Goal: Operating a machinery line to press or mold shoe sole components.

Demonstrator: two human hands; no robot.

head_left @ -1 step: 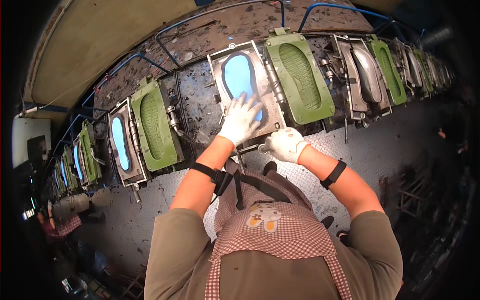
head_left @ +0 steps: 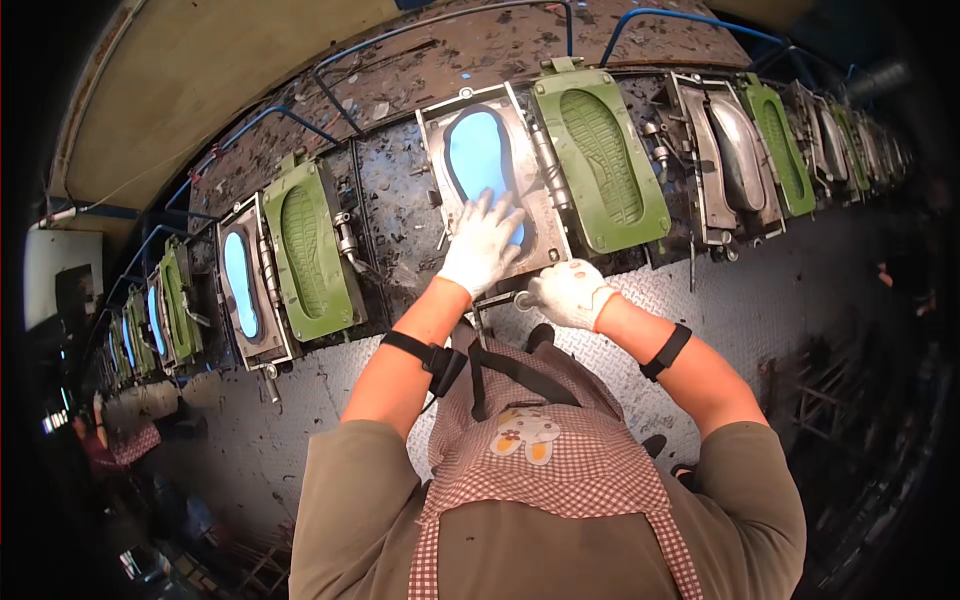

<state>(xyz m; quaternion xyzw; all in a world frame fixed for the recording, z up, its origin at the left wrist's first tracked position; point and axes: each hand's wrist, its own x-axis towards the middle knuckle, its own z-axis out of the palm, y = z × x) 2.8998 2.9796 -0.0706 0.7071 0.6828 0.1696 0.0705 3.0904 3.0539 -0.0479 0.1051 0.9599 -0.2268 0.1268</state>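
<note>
- Blue sole-shaped insert (head_left: pixel 474 155) lies in the cavity of an open metal mould (head_left: pixel 490 190), at about 12 o'clock from the person, just above centre of view.
- Left hand (head_left: pixel 481 245), in a white glove, lies flat on the lower end of the blue insert; fingers spread wide, pressing down, gripping nothing.
- Right hand (head_left: pixel 570 292), also white-gloved, sits at the mould's lower edge, at 4 o'clock from the left hand. Fingers curled narrow around a small metal handle or pin (head_left: pixel 522 299) sticking out below the mould frame; whether they truly clamp it, cannot tell.
- Green mould lid (head_left: pixel 600 160) with a ribbed tread pattern stands swung open, at 3 o'clock of the blue insert, hinged beside it.
- The mould sits on a dark, debris-flecked machine bed (head_left: pixel 400 215) that curves across the view.
- At 9 o'clock: another green lid (head_left: pixel 310 250) and a second blue-filled mould (head_left: pixel 240 285), then more pairs receding toward the left rim.
- At 2 o'clock: a mould with a bare metal last (head_left: pixel 738 150) and a further green lid (head_left: pixel 775 145).
- Blue hoses (head_left: pixel 690 15) run along the top of the bed.
- Black straps on both forearms (head_left: pixel 668 350); a checked apron (head_left: pixel 560 450) over an olive shirt.
- Chequer-plate floor (head_left: pixel 760 300) underfoot.
- Another person in a checked garment (head_left: pixel 125 440) at 8 o'clock, far left.
</note>
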